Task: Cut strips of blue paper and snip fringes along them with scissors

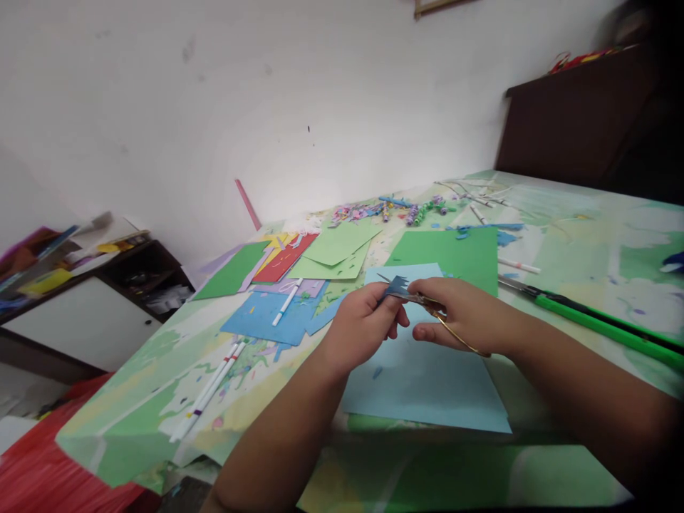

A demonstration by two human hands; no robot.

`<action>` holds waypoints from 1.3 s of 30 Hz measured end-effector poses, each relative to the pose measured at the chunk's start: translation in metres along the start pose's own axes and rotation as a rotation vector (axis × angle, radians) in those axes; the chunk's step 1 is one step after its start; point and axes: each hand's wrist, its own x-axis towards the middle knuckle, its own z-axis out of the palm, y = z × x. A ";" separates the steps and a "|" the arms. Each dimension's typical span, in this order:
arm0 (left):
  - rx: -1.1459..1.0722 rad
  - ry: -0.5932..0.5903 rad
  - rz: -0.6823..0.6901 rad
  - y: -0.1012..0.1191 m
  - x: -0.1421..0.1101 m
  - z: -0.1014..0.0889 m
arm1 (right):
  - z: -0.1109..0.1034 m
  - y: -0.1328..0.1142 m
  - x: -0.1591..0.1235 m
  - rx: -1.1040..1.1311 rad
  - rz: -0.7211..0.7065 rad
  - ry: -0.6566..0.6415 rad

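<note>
My left hand [368, 320] pinches a small piece of dark blue paper [397, 286] whose upper edge is cut into jagged points. A pair of scissors [427, 303] with gold-coloured handles is in my right hand [459, 313], its fingers closed around the handles. The scissor blades are at the blue paper, partly hidden by it and my fingers. Both hands are above a light blue sheet of paper [427, 385] near the table's front edge. A small blue scrap [377, 372] lies on that sheet.
Around me the patterned tablecloth [566, 249] carries a green sheet [449, 249], a green cutter [603, 320], white markers [214, 385], blue paper [272, 317], a red sheet [286, 258] and many scraps. A white wall [320, 107] rises behind; a cabinet [90, 306] stands left.
</note>
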 end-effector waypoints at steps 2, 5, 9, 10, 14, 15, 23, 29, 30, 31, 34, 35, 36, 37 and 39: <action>0.054 0.000 0.009 0.000 -0.001 -0.001 | 0.000 -0.001 0.000 -0.008 -0.020 -0.001; 0.139 0.008 0.025 -0.001 -0.003 -0.001 | 0.000 -0.001 0.000 -0.023 -0.049 0.009; 0.168 0.012 0.021 0.000 -0.004 -0.001 | 0.002 0.001 0.001 -0.072 -0.052 0.020; 0.155 0.006 0.014 0.000 -0.004 -0.001 | 0.003 0.001 0.001 -0.086 -0.049 0.024; 0.046 0.001 -0.023 0.002 -0.003 0.001 | 0.004 0.003 0.001 -0.143 -0.041 0.087; 0.013 0.002 -0.034 0.002 -0.002 0.001 | 0.004 0.003 0.000 -0.156 -0.041 0.103; -0.177 -0.034 -0.157 0.006 0.000 0.001 | 0.000 -0.001 0.001 -0.186 -0.004 0.100; -0.105 0.006 -0.145 0.004 0.000 -0.001 | 0.003 0.004 0.003 -0.122 0.007 0.080; -0.093 0.014 -0.142 0.004 0.000 -0.001 | 0.003 0.005 0.003 -0.105 -0.002 0.072; -0.078 0.021 -0.138 0.004 0.000 -0.001 | 0.004 0.006 0.003 -0.090 -0.010 0.064; -0.024 0.020 -0.129 0.004 0.000 0.000 | 0.004 0.005 0.002 -0.060 -0.027 0.040; -0.009 0.017 -0.129 0.004 0.000 0.000 | 0.004 0.004 0.002 -0.055 -0.031 0.038; 0.001 0.015 -0.132 0.004 0.000 0.001 | 0.003 0.003 0.002 -0.049 -0.037 0.041; 0.007 0.013 -0.134 0.004 0.000 0.001 | 0.003 0.002 0.002 -0.043 -0.042 0.042; 0.015 0.018 -0.129 0.004 -0.001 0.003 | 0.003 0.000 0.002 -0.031 -0.051 0.044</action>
